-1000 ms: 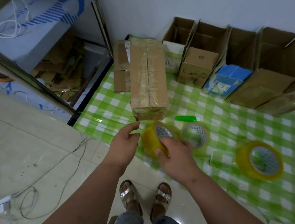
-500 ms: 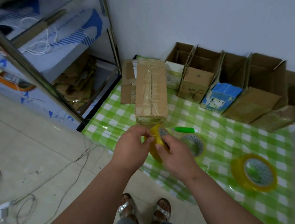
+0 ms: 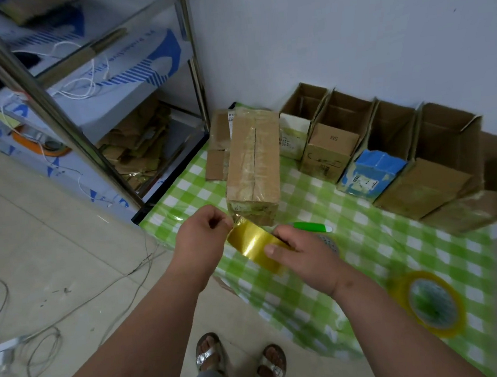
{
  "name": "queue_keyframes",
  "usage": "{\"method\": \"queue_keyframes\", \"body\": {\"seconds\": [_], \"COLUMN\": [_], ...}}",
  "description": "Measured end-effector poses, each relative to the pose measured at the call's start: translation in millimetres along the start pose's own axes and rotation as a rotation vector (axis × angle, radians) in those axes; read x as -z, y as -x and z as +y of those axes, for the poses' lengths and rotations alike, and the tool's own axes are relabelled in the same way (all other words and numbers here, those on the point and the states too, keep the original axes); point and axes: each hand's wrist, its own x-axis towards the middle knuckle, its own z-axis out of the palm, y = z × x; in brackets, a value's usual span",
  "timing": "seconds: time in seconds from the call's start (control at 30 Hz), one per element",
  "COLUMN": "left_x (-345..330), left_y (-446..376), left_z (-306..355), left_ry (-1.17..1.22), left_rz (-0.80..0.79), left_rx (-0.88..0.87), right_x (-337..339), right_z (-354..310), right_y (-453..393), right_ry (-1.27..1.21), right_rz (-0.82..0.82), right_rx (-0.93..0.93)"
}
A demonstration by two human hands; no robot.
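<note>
With your left hand (image 3: 203,237) pinching the tape roll (image 3: 253,243) end and your right hand (image 3: 304,255) gripping it, pulling crooked toward the box (image 3: 254,163) at 12 o'clock could fold the strip onto itself.

Tape roll (image 3: 255,245) before the sealed box (image 3: 254,163) on the cloth (image 3: 367,253); open boxes (image 3: 331,148) along its right.

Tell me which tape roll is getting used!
Find the green checked cloth against the white wall. At its near edge, in front of the long taped box, the right hand grips a yellow tape roll. Unlike the flat roll lying on the right, it is lifted up, with the left hand pinching its end.
</note>
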Motion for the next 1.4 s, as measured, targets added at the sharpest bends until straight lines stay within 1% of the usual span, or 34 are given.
{"method": "queue_keyframes", "body": {"seconds": [0.07,0.2,0.33,0.53,0.67,0.8,0.9,1.0,1.1,1.2,1.4], "left_x": [-2,-6,-9,-19,-15,8,11,8,4,2,1], "left_y": [-1,-2,-6,-14,-24,-39,-50,-58,-65,-73,-87], "left_z": [4,12,13,19,18,9,8,12,16,19,16], "left_ry": [0.086,0.161,0.189,0.270,0.324,0.380,0.342,0.345,0.359,0.374,0.328], "left_rz": [-0.002,0.019,0.023,0.014,0.026,0.070,0.035,0.035,0.031,0.028,0.016], "left_rx": [0.044,0.068,0.082,0.124,0.182,0.237,0.231,0.242,0.254,0.277,0.301], "right_x": [10,29,48,71,83,97,101,107,116,118,117], "right_z": [-2,-4,5,7,7,23,32,31,26,26,27], "right_y": [-4,-15,-21,-27,-33,-35,-37,-44,-52,-62,-78], "right_ry": [0.019,0.071,0.123,0.070,-0.047,0.072,0.092,0.082,0.138,0.206,0.350], "right_rz": [0.006,0.004,0.071,0.043,0.017,0.069,0.114,0.141,0.163,0.160,0.124], "right_rx": [0.025,0.068,0.034,0.028,0.002,-0.039,-0.065,-0.046,-0.020,-0.014,-0.040]}}
